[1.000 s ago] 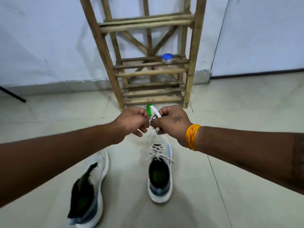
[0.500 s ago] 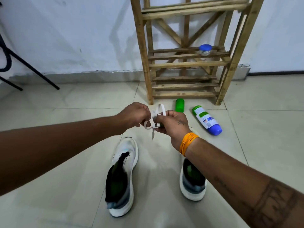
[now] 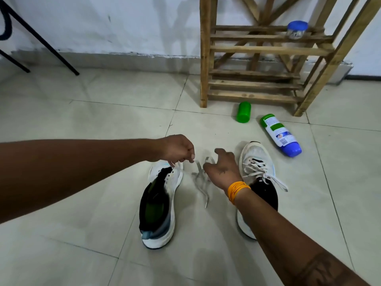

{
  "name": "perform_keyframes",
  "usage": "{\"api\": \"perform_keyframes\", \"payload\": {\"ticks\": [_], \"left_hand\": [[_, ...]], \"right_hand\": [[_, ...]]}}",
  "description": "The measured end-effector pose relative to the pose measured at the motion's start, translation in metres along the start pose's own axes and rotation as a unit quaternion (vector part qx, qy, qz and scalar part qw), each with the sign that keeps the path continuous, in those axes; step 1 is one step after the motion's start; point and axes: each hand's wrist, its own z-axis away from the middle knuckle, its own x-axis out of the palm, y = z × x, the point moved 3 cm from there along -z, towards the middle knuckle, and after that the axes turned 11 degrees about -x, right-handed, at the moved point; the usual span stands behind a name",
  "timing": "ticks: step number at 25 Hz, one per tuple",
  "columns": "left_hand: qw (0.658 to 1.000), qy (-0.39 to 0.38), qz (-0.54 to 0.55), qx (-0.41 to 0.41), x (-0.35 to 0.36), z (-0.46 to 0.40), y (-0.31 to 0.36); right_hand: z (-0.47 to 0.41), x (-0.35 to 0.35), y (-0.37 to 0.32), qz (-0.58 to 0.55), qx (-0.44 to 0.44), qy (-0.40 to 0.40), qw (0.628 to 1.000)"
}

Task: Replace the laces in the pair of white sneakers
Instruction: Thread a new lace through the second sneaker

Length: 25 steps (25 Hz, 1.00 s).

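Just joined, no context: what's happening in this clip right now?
A person is relacing white sneakers on a tiled floor. The left sneaker has no lace; the right sneaker is laced, ends loose. A loose white lace, blurred, hangs between the shoes. The left hand pinches one end; the right hand is spread beside it, and whether it holds the lace is unclear. A green bottle and a blue-capped bottle lie near a wooden rack.

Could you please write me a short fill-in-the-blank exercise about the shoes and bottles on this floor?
1. The laced sneaker lies on the person's ____ side.
2. The unlaced sneaker has a ____ insole.
3. The wristband on the right hand is ____.
4. The small jar on the wooden rack has a ____ lid.

Missing words: right; green; orange; blue
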Motion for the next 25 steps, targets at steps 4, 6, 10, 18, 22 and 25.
{"api": "perform_keyframes", "payload": {"ticks": [4, 6, 10, 18, 22, 25], "left_hand": [[0.996, 0.041, -0.043, 0.065, 0.005, -0.002, 0.015], [0.995, 0.04, -0.032, 0.083, -0.002, 0.0, 0.017], [0.997, 0.028, -0.022, 0.075, -0.029, 0.003, 0.002], [0.992, 0.026, -0.083, 0.094, -0.024, 0.008, 0.002], [0.993, 0.033, -0.085, 0.077, -0.034, 0.01, -0.009], [0.989, 0.025, -0.099, 0.109, -0.021, 0.011, 0.002]], "right_hand": [[-0.005, 0.0, -0.026, -0.112, -0.083, -0.048, 0.989], [-0.009, -0.005, -0.015, -0.142, -0.063, -0.008, 0.988], [-0.012, -0.031, 0.018, 0.145, -0.052, 0.043, 0.987], [-0.014, -0.016, -0.016, 0.042, -0.139, -0.002, 0.989], [-0.013, -0.027, 0.002, 0.285, -0.105, -0.029, 0.952], [-0.003, -0.005, -0.029, -0.099, -0.132, -0.108, 0.98]]}}
